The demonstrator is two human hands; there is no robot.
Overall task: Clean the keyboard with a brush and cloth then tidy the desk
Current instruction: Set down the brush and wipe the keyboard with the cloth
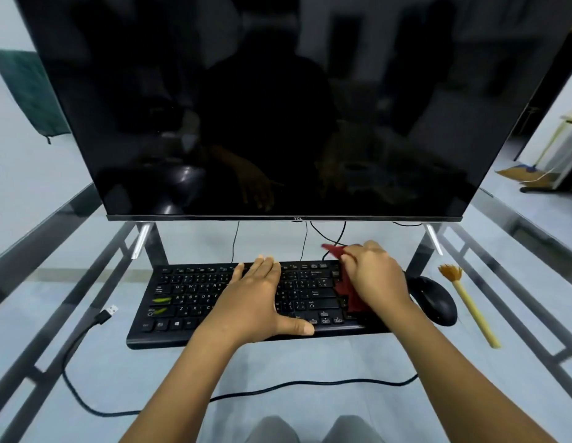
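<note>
- left hand [259, 295] flat on keyboard [188, 295] middle, fingers straight, bracing it
- right hand [372, 276] bunched round red cloth [350, 295], on the keyboard's right end
- brush [470, 305] lies on worktop [310, 362], right of mouse [433, 300], no hand on it
- looks like cloth-wipe stage; left-side keys and the tidy-up (brush, cloth, loose USB cable [108, 311]) remain

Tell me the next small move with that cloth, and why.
Probably drag the red cloth leftward along the keys: the right hand grips it at the right end of the keyboard, the left hand lies flat steadying the middle, and the left keys show greenish smears.
</note>
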